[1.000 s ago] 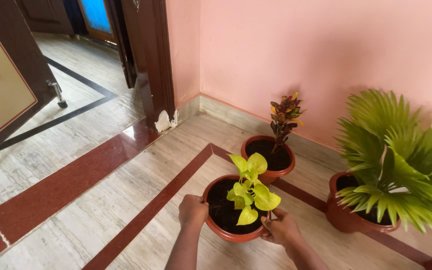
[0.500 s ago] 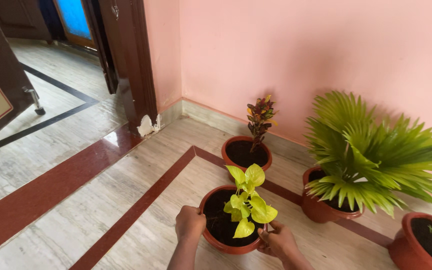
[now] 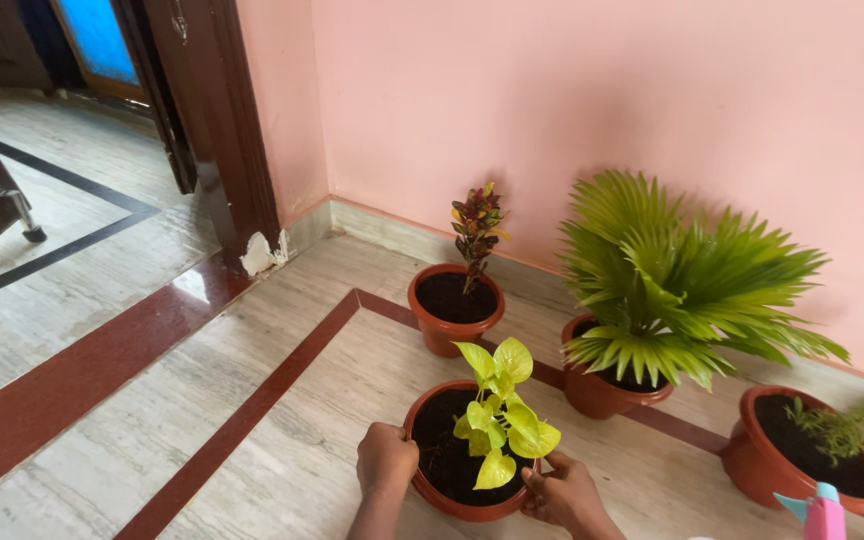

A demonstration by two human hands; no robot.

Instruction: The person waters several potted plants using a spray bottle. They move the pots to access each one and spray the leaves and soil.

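grip L: left hand [image 3: 385,458] is curled over the near-left rim of the terracotta pot [image 3: 472,508], fingers pressed onto the rim edge, thumb side hidden.
grip R: right hand [image 3: 562,492] is clamped on the near-right rim of the same pot, fingers wrapped low; fingertips hidden behind the wall.
held thing: the pot is pinched between both hands, base on the marble floor [image 3: 282,440] as far as can be told; lift-off cannot be confirmed.
contents: dark soil plus a yellow-green leafy plant [image 3: 500,425], upright, leaning slightly toward the right hand.
beyond the grip: croton pot [image 3: 455,312] sits just past the held pot, apart from it.
beyond-right of the grip: fan palm pot [image 3: 607,392] is near, fronds not touching the held plant.
far right of the grip: a fourth pot [image 3: 812,470] with a small feathery sprig; a pink and blue sprayer tip [image 3: 820,510] is seen at the frame edge.
left of the grip: red floor stripe [image 3: 242,420], well apart; dark door frame [image 3: 227,140] farther out.
change: against the earlier views, both hands are found on the same rim spots; the pot's gap to the croton pot looks unchanged; only the view is shifted rightward, so more pots are shown.
meaning: grip is judged settled and two-handed; the pot is not judged moved yet.
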